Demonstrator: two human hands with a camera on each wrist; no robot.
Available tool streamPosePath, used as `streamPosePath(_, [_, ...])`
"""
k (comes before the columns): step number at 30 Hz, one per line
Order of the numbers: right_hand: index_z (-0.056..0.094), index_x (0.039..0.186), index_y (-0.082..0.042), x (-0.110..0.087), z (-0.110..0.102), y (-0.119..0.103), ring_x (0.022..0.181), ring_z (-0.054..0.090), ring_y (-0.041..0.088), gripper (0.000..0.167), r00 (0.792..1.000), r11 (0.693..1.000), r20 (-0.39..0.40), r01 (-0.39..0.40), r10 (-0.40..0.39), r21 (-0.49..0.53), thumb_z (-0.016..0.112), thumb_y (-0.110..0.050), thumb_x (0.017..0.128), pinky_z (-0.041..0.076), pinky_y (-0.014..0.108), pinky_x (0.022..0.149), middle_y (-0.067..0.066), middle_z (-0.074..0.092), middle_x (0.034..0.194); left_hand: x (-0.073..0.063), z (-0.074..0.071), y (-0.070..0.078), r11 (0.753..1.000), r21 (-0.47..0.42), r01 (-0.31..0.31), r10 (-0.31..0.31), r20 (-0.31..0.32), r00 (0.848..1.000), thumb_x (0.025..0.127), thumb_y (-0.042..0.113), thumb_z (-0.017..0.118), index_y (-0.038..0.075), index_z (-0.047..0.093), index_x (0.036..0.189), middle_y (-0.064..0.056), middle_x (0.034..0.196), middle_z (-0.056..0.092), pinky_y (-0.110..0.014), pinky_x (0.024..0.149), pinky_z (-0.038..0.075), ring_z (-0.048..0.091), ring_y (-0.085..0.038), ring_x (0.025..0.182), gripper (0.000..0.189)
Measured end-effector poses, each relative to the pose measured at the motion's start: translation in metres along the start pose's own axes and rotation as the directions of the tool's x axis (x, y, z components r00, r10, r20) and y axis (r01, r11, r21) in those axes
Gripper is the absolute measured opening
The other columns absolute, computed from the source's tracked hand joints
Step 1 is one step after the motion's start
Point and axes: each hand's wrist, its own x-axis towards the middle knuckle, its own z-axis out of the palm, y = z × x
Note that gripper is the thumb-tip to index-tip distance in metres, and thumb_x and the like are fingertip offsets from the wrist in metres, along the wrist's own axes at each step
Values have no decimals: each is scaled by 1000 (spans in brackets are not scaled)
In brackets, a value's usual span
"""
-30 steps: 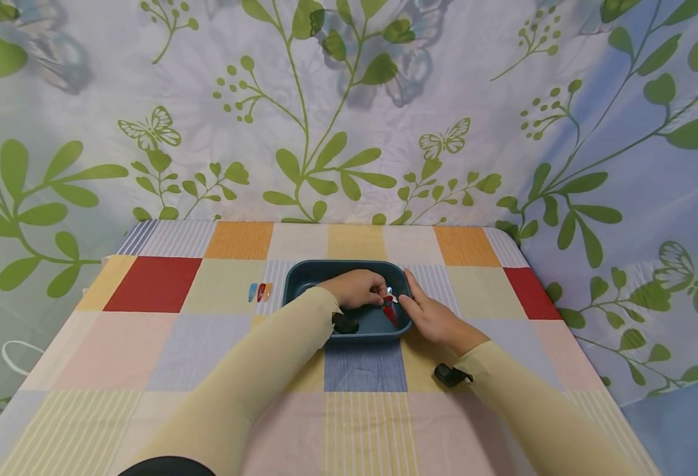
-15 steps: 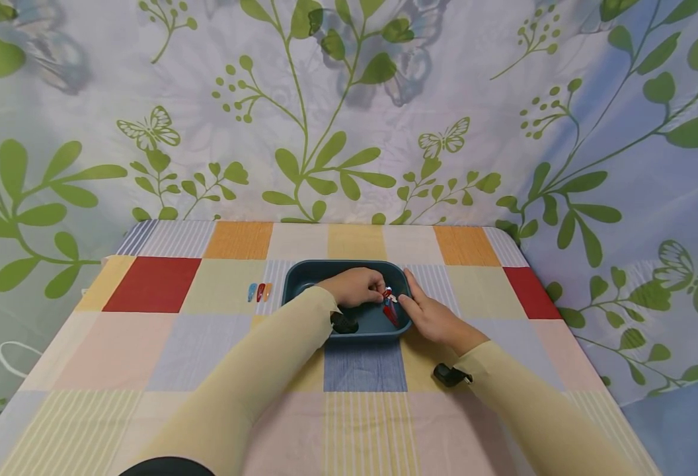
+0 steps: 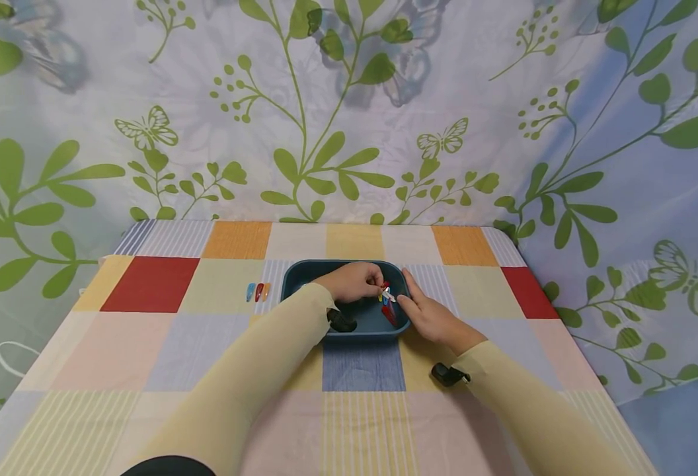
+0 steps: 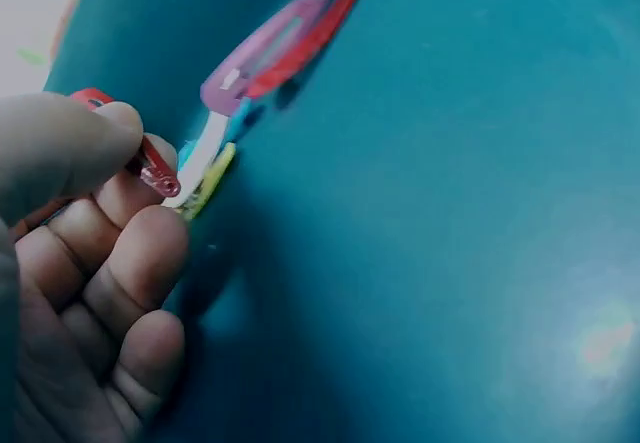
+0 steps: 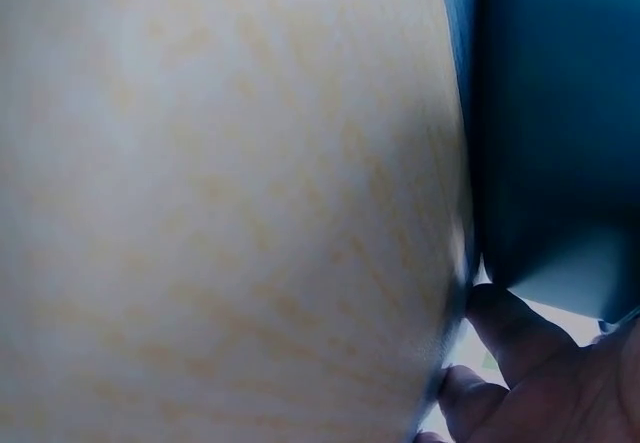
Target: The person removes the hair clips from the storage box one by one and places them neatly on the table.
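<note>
My left hand (image 3: 355,281) reaches into a dark teal tray (image 3: 361,336). In the left wrist view its thumb and forefinger pinch a red snap hair clip (image 4: 158,173), partly hidden by the thumb. Close by, several more clips lie in a loose heap: a purple clip (image 4: 222,85), a white clip (image 4: 207,151), a yellow clip (image 4: 213,179) and another red clip (image 4: 318,45). My right hand (image 3: 438,318) grips the tray's right end, thumb at the rim and fingers along the outer wall.
Left of the tray, a blue clip (image 3: 250,292), a dark red clip (image 3: 259,292) and an orange clip (image 3: 267,291) lie side by side on the patchwork tablecloth (image 3: 212,344). A leaf-patterned curtain (image 3: 349,112) hangs behind the table.
My left hand has risen slightly and moved away from me within the tray. The clips beside it have shifted, and a yellow one now shows. My right hand keeps its place.
</note>
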Motion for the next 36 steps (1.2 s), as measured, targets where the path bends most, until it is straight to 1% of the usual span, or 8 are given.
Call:
streamPosePath(4, [-9,170,-22,0,2,-2,152,38,48,69,1000,1000,-2,4,-4,10,27,-44,115,31,67,121,24,24,172,-4,-9,6,999,-27,-25,24,-33,999,104,21,67,13,66,101,-1,90,67,-28,71,48,57,-16,76,9])
streamPosePath(12, [-7,170,-22,3,7,-2,153,36,48,70,999,999,-28,22,-22,27,32,-41,115,28,65,123,23,24,172,-20,-36,21,999,-21,-47,44,-115,992,103,19,69,12,66,102,1,86,69,-27,73,48,61,-15,78,7])
streamPosePath(15, [-7,170,-23,3,6,0,153,36,49,70,999,1000,-28,20,-20,22,31,-42,115,27,66,124,23,23,172,-27,-44,26,998,-36,-48,42,-152,987,103,20,69,13,67,106,-3,93,73,-27,77,52,68,-19,86,8])
streamPosePath(18, [-7,170,-24,2,5,1,153,34,48,70,999,1000,-27,21,-21,18,31,-43,115,26,65,124,21,20,173,-37,-53,27,995,-80,-55,40,-180,983,103,18,69,11,66,115,-11,103,77,-30,81,55,73,-27,95,14])
streamPosePath(23, [-8,170,-26,0,4,0,156,31,47,70,999,999,-31,32,-32,18,32,-41,115,25,65,125,18,14,176,-61,-68,24,992,-109,-60,33,-236,971,103,17,69,12,64,128,-16,110,77,-34,84,57,74,-32,99,26])
streamPosePath(28, [-5,171,-22,-2,3,-1,155,32,47,69,998,998,-40,58,-58,6,33,-37,115,25,64,125,18,13,176,-89,-84,18,988,-148,-40,-5,-289,957,103,19,69,15,65,128,-15,110,76,-39,88,58,73,-35,100,25])
streamPosePath(31, [-4,171,-21,-2,2,-1,155,31,48,68,997,998,-40,65,-65,7,33,-37,115,25,65,125,19,12,176,-107,-93,8,986,-163,-25,-28,-314,949,104,20,67,13,65,128,-12,108,75,-38,89,58,72,-35,102,25])
streamPosePath(36, [-3,171,-20,-2,1,-1,155,29,49,68,997,998,-35,65,-64,19,32,-37,116,23,66,125,19,11,176,-140,-105,-14,986,-167,17,-77,-360,930,104,19,66,7,65,131,-9,104,75,-32,82,56,71,-29,97,29])
